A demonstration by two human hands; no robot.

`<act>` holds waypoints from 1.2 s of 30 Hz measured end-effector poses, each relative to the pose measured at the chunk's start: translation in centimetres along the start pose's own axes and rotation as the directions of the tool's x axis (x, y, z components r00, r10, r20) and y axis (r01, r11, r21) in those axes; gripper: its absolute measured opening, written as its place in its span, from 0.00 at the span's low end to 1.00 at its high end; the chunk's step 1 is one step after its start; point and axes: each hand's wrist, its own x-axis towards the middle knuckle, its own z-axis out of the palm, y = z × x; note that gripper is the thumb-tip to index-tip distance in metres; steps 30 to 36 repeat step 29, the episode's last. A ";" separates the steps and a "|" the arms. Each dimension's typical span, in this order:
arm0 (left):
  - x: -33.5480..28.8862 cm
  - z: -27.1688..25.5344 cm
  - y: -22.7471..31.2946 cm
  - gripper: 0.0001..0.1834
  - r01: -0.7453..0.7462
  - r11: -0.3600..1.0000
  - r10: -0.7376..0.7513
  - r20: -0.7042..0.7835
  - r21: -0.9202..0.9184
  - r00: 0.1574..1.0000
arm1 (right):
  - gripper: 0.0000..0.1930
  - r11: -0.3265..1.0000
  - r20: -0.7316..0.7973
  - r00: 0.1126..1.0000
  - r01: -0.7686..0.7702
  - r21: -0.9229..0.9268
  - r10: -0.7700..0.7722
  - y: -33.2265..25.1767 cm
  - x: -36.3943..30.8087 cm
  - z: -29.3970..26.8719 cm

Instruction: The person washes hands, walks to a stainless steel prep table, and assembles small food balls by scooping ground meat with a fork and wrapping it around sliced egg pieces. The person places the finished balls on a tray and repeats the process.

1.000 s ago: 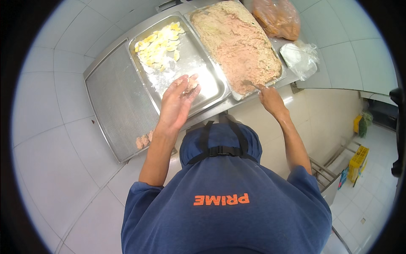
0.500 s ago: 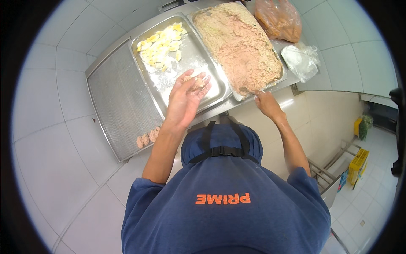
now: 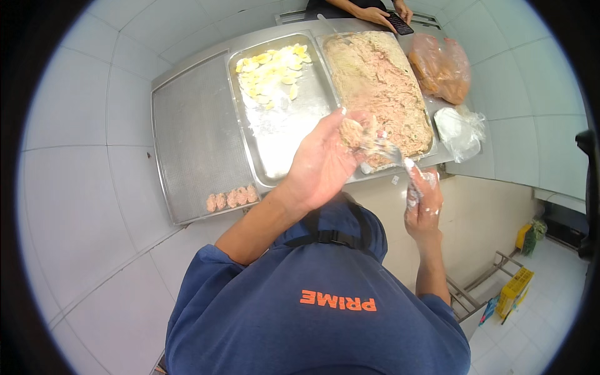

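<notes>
Cupped upward, my left hand [image 3: 322, 159] holds a lump of minced meat [image 3: 351, 132] above the near edge of the trays. My right hand [image 3: 425, 200], smeared with white, grips a metal fork [image 3: 394, 153] whose blurred head touches or nearly touches that lump. A deep spread of pink minced meat [image 3: 381, 81] fills the tray behind my hands. In the middle steel tray [image 3: 322, 94] lie yellow-and-white egg pieces [image 3: 272, 69] beside white powder [image 3: 275, 131]. Several shaped meat lumps [image 3: 232, 198] sit in a row at the near edge of the left ridged tray [image 3: 194, 131].
A spoon-like handle [image 3: 326, 24] sticks out at the far end of the meat tray. An orange-filled plastic bag [image 3: 440, 69] and a white bag [image 3: 459, 131] stand on the right. Across the table, another person's hands [image 3: 375, 17] hold a phone [image 3: 400, 24]. Yellow crates [image 3: 515, 284] stand on the floor.
My left hand has moved right with its meat lump, from over the middle tray to the meat tray. The fork has come up from the meat to the lump. The other person's hands have come into view.
</notes>
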 end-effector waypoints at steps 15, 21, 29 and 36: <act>-1.0 1.3 0.0 0.18 -0.091 0.986 0.100 -0.057 0.141 0.993 | 0.30 0.995 0.025 1.000 -0.007 -0.104 0.009 0.7 -0.1 1.2; -0.7 0.8 0.8 0.16 -0.168 0.948 0.220 -0.173 0.271 0.960 | 0.28 0.988 -0.047 0.992 0.108 -0.111 -0.113 1.4 -0.2 0.6; -0.5 0.2 3.3 0.18 0.129 0.838 -0.258 0.178 0.530 0.950 | 0.24 0.956 0.052 0.971 0.237 -0.173 -0.231 1.8 0.7 -1.6; -0.5 0.2 3.3 0.18 0.129 0.838 -0.258 0.178 0.530 0.950 | 0.24 0.956 0.052 0.971 0.237 -0.173 -0.231 1.8 0.7 -1.6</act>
